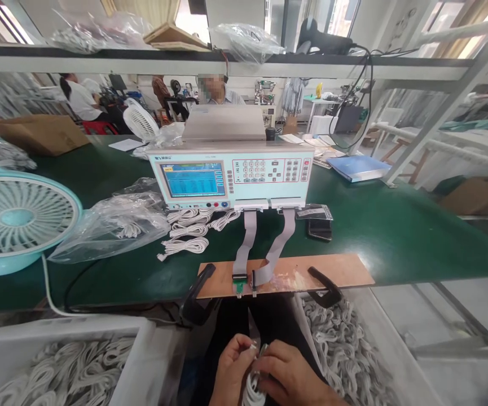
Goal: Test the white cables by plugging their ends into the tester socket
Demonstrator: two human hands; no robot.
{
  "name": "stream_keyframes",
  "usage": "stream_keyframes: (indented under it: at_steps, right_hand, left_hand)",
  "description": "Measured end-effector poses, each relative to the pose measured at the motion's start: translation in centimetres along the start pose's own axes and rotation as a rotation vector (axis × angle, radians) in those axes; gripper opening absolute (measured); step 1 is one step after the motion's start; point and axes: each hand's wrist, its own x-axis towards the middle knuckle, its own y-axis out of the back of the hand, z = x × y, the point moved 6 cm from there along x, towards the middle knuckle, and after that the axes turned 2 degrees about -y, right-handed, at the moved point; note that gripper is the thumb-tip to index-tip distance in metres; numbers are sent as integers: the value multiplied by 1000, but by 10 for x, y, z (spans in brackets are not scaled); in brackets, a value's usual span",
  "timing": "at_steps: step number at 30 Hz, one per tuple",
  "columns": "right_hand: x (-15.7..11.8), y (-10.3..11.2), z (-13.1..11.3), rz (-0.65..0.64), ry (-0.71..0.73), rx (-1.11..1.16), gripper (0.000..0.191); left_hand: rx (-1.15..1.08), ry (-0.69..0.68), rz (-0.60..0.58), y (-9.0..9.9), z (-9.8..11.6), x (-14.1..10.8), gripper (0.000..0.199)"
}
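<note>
Low in the view, over my lap, both hands are closed on one coiled white cable (253, 390). My left hand (234, 366) pinches a white end of it between thumb and forefinger. My right hand (284, 369) curls its fingers around the coil from the other side. Just beyond the hands, a wooden board (286, 276) lies along the table edge under two black clamps. On it rest a small green circuit board (239, 286) and a second small connector (254, 287), each joined by a grey ribbon cable to a tester (231, 175) with a lit blue screen.
A white bin (142, 338) of coiled cables stands at left, another bin (307, 321) at right. On the green table are several cable bundles (188, 231), a plastic bag (112, 225), a teal fan (19, 217), a black phone (320, 229) and a blue folder (360, 167). People sit farther back.
</note>
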Motion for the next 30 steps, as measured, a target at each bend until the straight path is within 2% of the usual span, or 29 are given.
stream_keyframes:
  at_steps: [2,4,6,9,12,18,22,25,28,30]
  right_hand:
    - [6,-2,-1,-20,39,3,17]
    - [12,0,4,41,20,78,14]
    - [19,7,17,182,-106,209,8]
    - [30,15,36,385,-319,425,16]
    - [45,15,44,461,-409,562,20]
    - [61,13,52,512,-480,675,21]
    - [62,12,53,528,-510,741,24]
    - [61,12,52,540,-531,772,25]
    - [62,10,54,558,-566,835,26]
    - [62,8,55,580,-591,886,26]
  left_hand:
    - [-49,27,42,1,-1,0,20]
    - [-5,-24,81,2,3,2,22]
    - [118,-170,120,2,15,6,22]
    - [285,-392,158,-4,36,11,22]
    - [269,-383,162,-9,44,19,24]
    - [-20,-151,38,-14,43,30,23]
    - [-48,-60,-3,-13,43,32,24]
    - [154,-94,-106,-16,52,34,21]
    - [467,-234,-240,-24,69,30,27]
    - [620,-358,-288,-30,82,23,29]
